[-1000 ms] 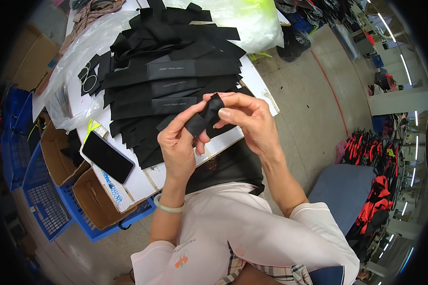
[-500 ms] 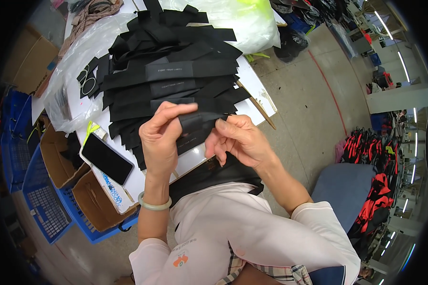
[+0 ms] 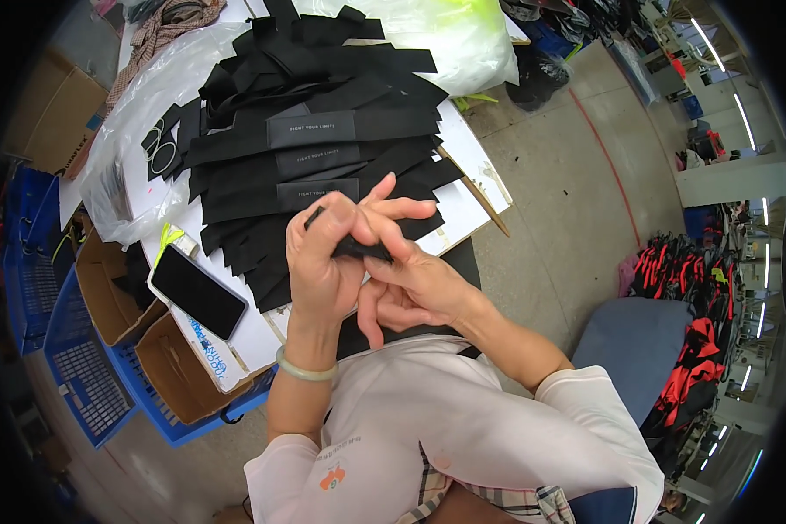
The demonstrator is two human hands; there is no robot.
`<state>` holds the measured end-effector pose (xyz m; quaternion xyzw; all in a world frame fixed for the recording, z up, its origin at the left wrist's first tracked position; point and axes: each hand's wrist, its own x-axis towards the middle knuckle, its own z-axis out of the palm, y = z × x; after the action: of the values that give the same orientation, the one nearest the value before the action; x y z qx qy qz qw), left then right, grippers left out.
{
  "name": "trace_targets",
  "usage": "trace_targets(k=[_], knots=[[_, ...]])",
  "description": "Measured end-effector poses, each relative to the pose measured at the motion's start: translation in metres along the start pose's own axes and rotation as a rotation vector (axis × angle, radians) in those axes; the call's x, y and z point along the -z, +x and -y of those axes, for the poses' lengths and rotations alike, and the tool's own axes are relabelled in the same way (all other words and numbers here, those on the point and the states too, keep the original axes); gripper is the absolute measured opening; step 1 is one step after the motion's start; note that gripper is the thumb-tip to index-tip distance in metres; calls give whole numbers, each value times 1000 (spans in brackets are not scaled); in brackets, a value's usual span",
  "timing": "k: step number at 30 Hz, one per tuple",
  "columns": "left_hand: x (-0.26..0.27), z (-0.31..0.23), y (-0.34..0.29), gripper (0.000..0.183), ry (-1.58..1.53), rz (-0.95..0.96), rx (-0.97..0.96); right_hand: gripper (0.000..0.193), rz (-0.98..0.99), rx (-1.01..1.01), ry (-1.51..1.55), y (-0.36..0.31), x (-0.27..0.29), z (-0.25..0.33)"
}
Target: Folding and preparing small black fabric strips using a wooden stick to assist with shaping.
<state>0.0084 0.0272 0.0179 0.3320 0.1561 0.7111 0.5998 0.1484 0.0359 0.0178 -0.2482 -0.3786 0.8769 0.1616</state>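
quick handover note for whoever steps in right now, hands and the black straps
Left hand: closed on a small black strap piece, held above the table edge.
Right hand: fingers on the same piece from below.
Pile of black straps lies spread on the white table; phone at the near left corner, clear plastic bag to the left.
Done: one piece picked up and in hand.
Left: the pile remains on the table.

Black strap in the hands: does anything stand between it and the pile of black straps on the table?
Nothing visible does. The left hand and right hand pinch the black strap just above the near edge of the strap pile. The phone lies off to the left.
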Motion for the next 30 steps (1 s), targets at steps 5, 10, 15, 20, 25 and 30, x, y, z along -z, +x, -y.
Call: trace_targets(k=[5, 10, 15, 20, 25, 30], knots=[[3, -3, -4, 26, 144, -49, 97, 33, 175, -120, 86, 12, -5, 15], [23, 12, 0, 25, -116, -318, 410, 14, -288, 429, -1736, 34, 29, 7], [29, 2, 25, 29, -202, -289, 420, 19, -425, 608, -1140, 49, 14, 6], [22, 0, 23, 35, -314, -254, 361, 23, -197, 265, 90, 33, 11, 22], [11, 2, 21, 34, -355, -349, 278, 9, -487, 432, -551, 35, 7, 17], [5, 8, 20, 39, -471, -357, 236, 21, -759, 885, -827, 46, 1, 0]])
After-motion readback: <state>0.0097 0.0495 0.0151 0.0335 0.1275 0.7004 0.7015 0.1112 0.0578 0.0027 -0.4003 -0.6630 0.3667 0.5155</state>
